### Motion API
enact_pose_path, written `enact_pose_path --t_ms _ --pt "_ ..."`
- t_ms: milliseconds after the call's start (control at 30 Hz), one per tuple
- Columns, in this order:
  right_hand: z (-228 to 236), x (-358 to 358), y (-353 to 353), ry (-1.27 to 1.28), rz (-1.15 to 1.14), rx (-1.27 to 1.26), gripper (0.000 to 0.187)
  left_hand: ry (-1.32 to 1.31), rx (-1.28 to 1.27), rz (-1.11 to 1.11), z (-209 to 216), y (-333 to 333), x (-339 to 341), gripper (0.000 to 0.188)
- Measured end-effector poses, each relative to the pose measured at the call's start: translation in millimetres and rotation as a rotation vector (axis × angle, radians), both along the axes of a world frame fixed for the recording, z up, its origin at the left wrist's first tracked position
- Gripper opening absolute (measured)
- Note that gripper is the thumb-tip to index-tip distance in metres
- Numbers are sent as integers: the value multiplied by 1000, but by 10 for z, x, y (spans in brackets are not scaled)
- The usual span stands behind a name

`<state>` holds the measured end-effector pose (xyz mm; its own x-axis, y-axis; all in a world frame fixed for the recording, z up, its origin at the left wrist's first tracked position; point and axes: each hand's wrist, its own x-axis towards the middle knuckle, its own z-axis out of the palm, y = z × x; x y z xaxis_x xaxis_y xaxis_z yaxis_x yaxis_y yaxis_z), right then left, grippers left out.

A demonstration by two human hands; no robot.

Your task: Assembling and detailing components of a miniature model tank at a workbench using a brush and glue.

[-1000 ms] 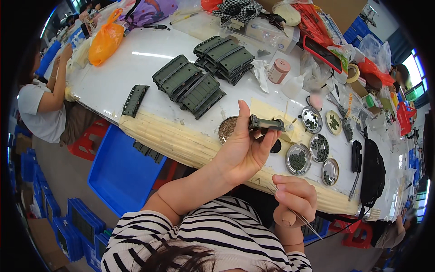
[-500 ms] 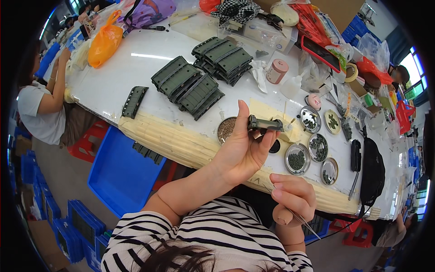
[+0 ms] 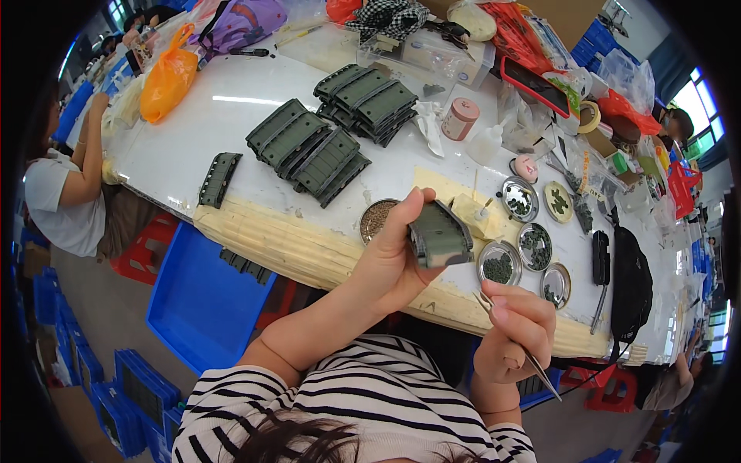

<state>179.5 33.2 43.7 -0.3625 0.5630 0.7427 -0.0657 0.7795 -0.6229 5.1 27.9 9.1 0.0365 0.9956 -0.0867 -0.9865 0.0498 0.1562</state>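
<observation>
My left hand grips a dark green curved plastic panel by its edge, its broad ribbed face turned up to view. Closed around metal tweezers is my right hand, to the right of the panel and apart from it. The tweezer tips point up and left, near a round metal dish of small dark green parts. Another dish of green bits stands behind it, and a dish of brown grains sits partly behind my left hand.
Stacked green panels lie across the white table, with a single panel at left. Yellowish padding lines the front edge. A blue bin sits below. A black pouch lies at right; a person sits far left.
My left hand has turned the panel from edge-on to showing its broad face. My right hand has risen slightly to the right with the tweezers, and the whole view has shifted a little.
</observation>
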Motion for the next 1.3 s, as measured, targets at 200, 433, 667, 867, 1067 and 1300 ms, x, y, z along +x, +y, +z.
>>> enact_pose_path --t_ms 200,433,667,867,1067,1300 --pt "-31 -110 30 -54 -125 109 52 271 128 168 -76 1 -20 39" --pt "-72 -83 48 -51 5 93 23 240 266 110 -150 -1 -62 47" --pt "-60 -60 32 -125 0 128 31 170 318 77 -203 9 -52 48" --pt "-57 -66 31 -134 11 133 35 173 360 70 -219 21 -66 49" --pt "-50 -78 25 -142 14 147 37 178 365 77 -230 20 -69 50" --pt "-69 -81 16 -126 16 159 35 171 384 76 -239 21 -66 50"
